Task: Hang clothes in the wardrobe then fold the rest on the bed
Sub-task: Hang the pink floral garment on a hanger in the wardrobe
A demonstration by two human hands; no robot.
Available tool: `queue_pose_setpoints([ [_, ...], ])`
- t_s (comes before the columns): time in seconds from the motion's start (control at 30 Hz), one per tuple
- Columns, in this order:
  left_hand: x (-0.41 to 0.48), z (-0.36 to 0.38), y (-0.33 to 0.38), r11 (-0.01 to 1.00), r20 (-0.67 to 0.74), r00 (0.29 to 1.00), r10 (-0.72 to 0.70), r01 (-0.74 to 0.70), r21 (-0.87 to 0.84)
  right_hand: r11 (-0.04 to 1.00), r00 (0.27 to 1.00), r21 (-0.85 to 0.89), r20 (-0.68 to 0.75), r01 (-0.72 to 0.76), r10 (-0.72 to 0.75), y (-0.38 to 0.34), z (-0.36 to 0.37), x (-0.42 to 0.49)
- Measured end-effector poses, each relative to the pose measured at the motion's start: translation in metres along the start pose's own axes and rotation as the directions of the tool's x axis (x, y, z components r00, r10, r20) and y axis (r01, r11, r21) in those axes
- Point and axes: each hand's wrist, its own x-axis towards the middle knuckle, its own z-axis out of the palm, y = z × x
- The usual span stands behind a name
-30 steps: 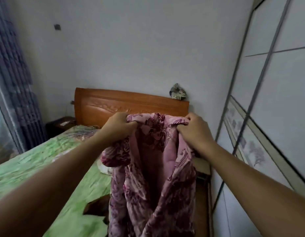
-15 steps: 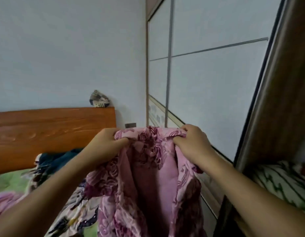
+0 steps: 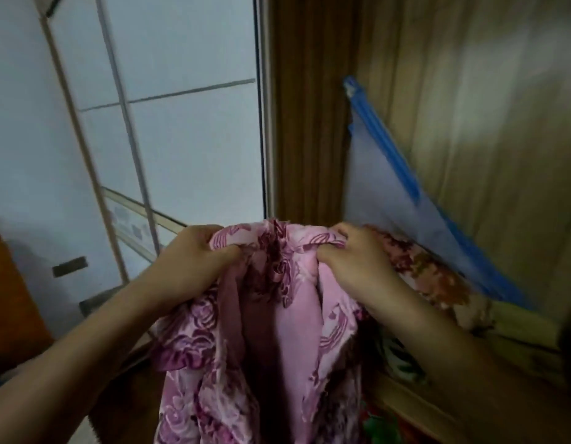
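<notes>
Wardrobe interior [image 3: 486, 107] in pale wood grain takes up the whole right side, and to the left of it is a dark brown upright [image 3: 303, 107], then the white sliding door [image 3: 188, 149] with its thin grey strips and a little dark recessed handle [image 3: 69, 266] low down. A bit of orange headboard [image 3: 8, 299] pokes in at the far left edge. Inside the wardrobe a translucent storage bag [image 3: 383, 193] with a blue strip along its edge sits tilted against the back panel, and just under it is a folded floral fabric [image 3: 422, 274] in pink and brown, kinda blurry. The pink floral garment [image 3: 277, 322] is held up right in the middle, in front of the wardrobe opening, with the top edge all bunched up and the rest hanging straight down between the two forearms. Left hand [image 3: 194, 254] has its fingers curled tight round the left side of that bunched top edge, while the right hand [image 3: 358, 261] grips the right side the same way, thumb tucked into the cloth. The right hand sits just in front of the floral fabric; can't tell if they touch.
</notes>
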Motion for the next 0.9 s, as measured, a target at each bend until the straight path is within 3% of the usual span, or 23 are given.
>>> queue_pose_setpoints([
  [0.2,0.032,0.064,0.057,0.961,0.147,0.956,0.252,-0.230,-0.153,0.995,0.965,0.007,-0.243,-0.104,0.103,0.016,-0.084,-0.021],
  [0.47,0.109,0.130,0.106,0.910,0.226,0.902,0.368,-0.299,-0.288,0.988,0.886,0.013,-0.442,-0.152,0.142,0.022,-0.159,0.006],
  [0.57,0.148,0.149,0.130,0.903,0.214,0.892,0.398,-0.340,-0.263,0.985,0.852,-0.034,-0.507,-0.170,0.130,0.026,-0.188,0.032],
  [0.9,0.291,0.169,0.226,0.892,0.056,0.912,0.407,-0.383,-0.242,0.982,0.736,0.112,-0.651,-0.151,0.188,0.021,-0.285,0.160],
])
